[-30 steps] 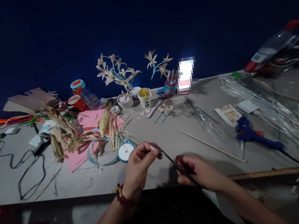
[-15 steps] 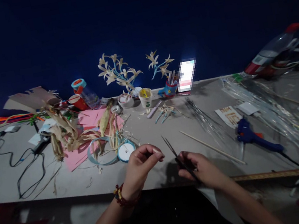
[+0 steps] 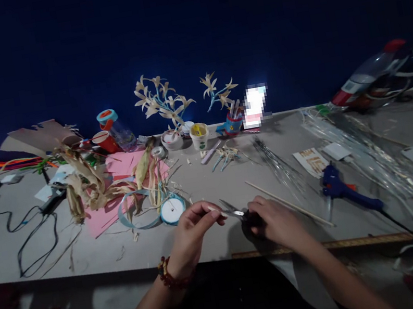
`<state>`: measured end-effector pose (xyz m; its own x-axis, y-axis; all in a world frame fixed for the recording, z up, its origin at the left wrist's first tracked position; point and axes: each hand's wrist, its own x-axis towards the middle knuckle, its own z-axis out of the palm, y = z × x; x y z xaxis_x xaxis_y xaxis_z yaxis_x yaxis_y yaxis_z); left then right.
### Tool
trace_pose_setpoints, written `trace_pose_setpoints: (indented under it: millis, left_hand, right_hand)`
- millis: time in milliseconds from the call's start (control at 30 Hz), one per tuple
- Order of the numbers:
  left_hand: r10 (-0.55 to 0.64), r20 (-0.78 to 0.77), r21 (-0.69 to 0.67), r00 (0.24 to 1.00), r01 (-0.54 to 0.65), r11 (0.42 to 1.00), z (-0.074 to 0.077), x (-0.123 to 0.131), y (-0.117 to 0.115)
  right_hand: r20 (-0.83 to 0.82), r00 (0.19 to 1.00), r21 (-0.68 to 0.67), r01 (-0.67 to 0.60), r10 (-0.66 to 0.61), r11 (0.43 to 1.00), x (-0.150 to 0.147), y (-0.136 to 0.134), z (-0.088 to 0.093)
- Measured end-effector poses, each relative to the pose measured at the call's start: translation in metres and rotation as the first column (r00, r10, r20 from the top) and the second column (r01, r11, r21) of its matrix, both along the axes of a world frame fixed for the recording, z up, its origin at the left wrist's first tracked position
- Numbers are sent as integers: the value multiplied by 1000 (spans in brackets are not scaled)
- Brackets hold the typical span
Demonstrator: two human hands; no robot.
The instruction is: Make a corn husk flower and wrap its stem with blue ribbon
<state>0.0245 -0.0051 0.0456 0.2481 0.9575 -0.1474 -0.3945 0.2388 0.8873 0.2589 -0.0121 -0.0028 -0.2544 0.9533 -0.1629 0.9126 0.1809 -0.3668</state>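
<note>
Shiny metal scissors [image 3: 238, 213], matt pink paper [image 3: 123, 163]

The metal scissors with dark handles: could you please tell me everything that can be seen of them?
The metal scissors with dark handles have two slim, pointed blades, spread open, one catching the light, with a small pivot near the handles. The person's right hand grips the handles, covering most of them, above the grey tabletop. The blades point toward the left hand; whether they touch anything there is unclear.
</note>
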Motion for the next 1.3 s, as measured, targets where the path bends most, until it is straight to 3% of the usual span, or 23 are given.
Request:
trace_pose_setpoints:
  millis: [167,267,333,433,533,633,700,800,900,1000,1133,1233,1300]
  left_hand:
    - [26,51,-35,998,-24,999,-4,4,-2]
    - [31,57,-35,998,-29,999,-7,8,-3]
    - [28,58,-35,998,-26,999,-7,12,-4]
    - [27,49,-33,998,-25,999,-7,12,-5]
    - [86,35,-19,996,-85,996,-9,4,-2]
    - [239,-105,171,965,-219,961,-15,-11,3]
    - [364,-307,423,879,-217,880,-17,-19,4]
    - [473,-487,689,734,-10,724,-14,-25,0]
    - [507,-534,797,676,201,570,-7,-20,-5]
    - [592,-499,854,633,244,459,-4,-13,-7]
    - [630,-456,878,629,202,434,-2,-9,-6]
    - [618,-458,871,639,185,455,-2,-8,-8]
    - [580,-474,852,662,181,491,-2,-6,-9]
  right_hand:
    - [-303,951,-66,-88,64,994,2,7,27]
    - [-602,798,-32,-64,31,997,-16,2,48]
    - [-699,714,1,-34,25,999,-31,-1,56]
    - [-770,638,-12,-1,-9,1000,-47,-3,58]
    - [-851,513,-143,-27,-109,989,-49,-1,53]
    - [-882,426,-262,-79,-205,962,-45,1,51]
    - [-877,414,-306,-88,-244,948,-44,2,51]
    - [-865,412,-349,-87,-285,933,-46,4,52]
    - [-860,403,-378,-88,-314,922,-50,5,53]
    - [-860,388,-398,-101,-332,912,-51,3,53]
    - [-880,387,-336,-94,-277,937,-47,-1,51]
    - [-886,453,-101,9,-94,995,-45,-6,49]
    - [-848,528,79,44,44,996,-47,-8,49]
